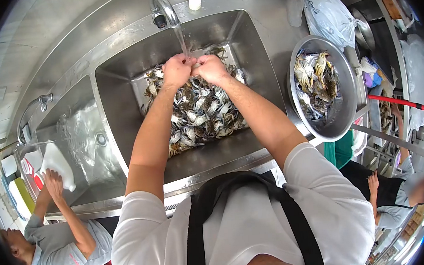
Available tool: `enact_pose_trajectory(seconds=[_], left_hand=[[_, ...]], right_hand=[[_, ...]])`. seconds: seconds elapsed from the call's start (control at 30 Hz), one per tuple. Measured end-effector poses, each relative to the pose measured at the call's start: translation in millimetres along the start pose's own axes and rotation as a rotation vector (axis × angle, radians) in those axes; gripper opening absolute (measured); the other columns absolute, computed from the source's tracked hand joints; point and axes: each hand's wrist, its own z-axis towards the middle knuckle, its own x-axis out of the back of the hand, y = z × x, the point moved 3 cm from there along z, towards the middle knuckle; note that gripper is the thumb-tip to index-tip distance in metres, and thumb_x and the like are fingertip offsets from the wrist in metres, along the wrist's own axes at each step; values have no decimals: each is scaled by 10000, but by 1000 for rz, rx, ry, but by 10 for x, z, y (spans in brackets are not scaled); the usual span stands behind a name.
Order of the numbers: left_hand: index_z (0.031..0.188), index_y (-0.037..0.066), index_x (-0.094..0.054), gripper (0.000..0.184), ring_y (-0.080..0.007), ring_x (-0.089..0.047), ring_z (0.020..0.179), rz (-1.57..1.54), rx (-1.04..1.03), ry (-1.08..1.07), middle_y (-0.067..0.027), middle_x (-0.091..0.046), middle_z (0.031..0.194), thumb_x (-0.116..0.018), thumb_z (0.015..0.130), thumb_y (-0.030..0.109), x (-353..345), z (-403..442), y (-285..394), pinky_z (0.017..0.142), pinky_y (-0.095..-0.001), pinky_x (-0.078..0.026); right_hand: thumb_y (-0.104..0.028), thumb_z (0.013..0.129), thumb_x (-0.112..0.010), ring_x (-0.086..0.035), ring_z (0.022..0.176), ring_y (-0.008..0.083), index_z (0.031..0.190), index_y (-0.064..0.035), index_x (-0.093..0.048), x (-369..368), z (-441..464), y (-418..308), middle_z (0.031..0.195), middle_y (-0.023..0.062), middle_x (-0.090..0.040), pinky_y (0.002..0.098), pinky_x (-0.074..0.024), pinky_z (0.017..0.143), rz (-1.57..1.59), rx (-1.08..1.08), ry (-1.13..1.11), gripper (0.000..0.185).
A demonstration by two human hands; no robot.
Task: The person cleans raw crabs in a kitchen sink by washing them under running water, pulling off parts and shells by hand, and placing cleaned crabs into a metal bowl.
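Pale tiled wall point(10, 63) behind a steel counter point(270, 16), metal shelving point(397, 144) at right

Crabs point(201, 116) lie in the middle sink point(120, 105), with a tap point(169, 10) behind it. To the right, a bowl point(342, 114) holds more crabs point(312, 70), with a bag point(328, 17) behind. Another sink point(83, 167) is on the left.

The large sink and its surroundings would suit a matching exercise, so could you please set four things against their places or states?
1. Tap over the large sink
2. Big metal bowl
3. Left hand and right hand
4. White bottle

A. Right of the sink, with crabs inside
B. At another person's hand
C. Running water
D. Close together over a crab pile

Pairs: 1-C, 2-A, 3-D, 4-B
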Motion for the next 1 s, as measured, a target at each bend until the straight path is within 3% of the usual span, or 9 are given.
enact_pose_trajectory(seconds=[0.1, 0.13, 0.37, 0.43, 0.53, 0.57, 0.7, 0.8, 1.0], left_hand=[[911, 53, -750, 279, -270, -689, 726, 13, 55, 123, -162, -704, 761, -720, 832, 319, -148, 109, -93, 698, -373, -518], [884, 53, -757, 274, -266, -696, 740, 37, 55, 190, -157, -712, 767, -725, 815, 317, -169, 95, -59, 708, -368, -522], [857, 51, -767, 266, -296, -704, 763, -163, 248, 214, -162, -731, 826, -730, 765, 297, -339, 215, -140, 732, -387, -532], [856, 55, -770, 270, -271, -706, 753, -45, 463, 460, -173, -729, 832, -729, 740, 295, -302, 268, -210, 737, -384, -535], [839, 32, -762, 173, -182, -650, 654, -358, 230, 370, -81, -712, 727, -696, 786, 183, -417, 793, -1168, 629, -350, -505], [832, 32, -758, 133, -151, -621, 622, -723, 370, 335, -45, -692, 690, -696, 795, 144, -268, 727, -1053, 595, -323, -489], [830, 36, -736, 79, -102, -568, 601, -339, 178, 206, -6, -652, 692, -715, 811, 109, 76, 394, -289, 570, -259, -452], [1003, 27, -700, 194, -98, -590, 635, -447, -8, -10, -22, -676, 776, -702, 863, 161, -34, 320, 34, 596, -259, -476], [1056, 11, -680, 196, -97, -605, 675, -468, -40, -155, -18, -668, 803, -661, 905, 135, 127, 154, 418, 630, -252, -499]], right_hand=[[-180, 676, -746, -617, 644, 161, 845, -40, -730, -116, 132, 95, 698, 90, -680, 340, -490, 639, 28, -38, 110, 220], [-138, 712, -675, -620, 629, 180, 828, -24, -717, -140, 163, 104, 687, 98, -679, 335, -492, 637, -1, -23, 159, 168], [-118, 709, -638, -649, 653, 234, 818, -50, -719, -126, 265, 195, 711, 135, -687, 344, -511, 667, -82, -99, 175, 152], [-132, 704, -656, -655, 688, 284, 808, -64, -713, -165, 131, 107, 745, 160, -689, 365, -519, 687, -277, 122, 231, 137], [-198, 692, -773, -674, 790, 296, 892, -56, -716, -205, -100, 133, 857, 165, -705, 361, -529, 768, -157, 64, 147, 252], [-204, 700, -778, -690, 842, 306, 919, -46, -713, -183, -111, 172, 901, 167, -714, 361, -535, 803, -56, 60, 120, 277], [-113, 733, -833, -637, 848, 130, 1016, 33, -657, -139, 126, 478, 971, 80, -717, 286, -508, 807, 326, 146, 42, 364], [-90, 735, -814, -637, 859, 131, 1016, 31, -657, -107, 81, 383, 969, 80, -717, 285, -508, 809, 206, 127, 83, 344], [-140, 706, -805, -685, 860, 203, 1035, -18, -695, -259, 82, 299, 987, 127, -731, 317, -520, 815, 341, 226, 216, 368]])
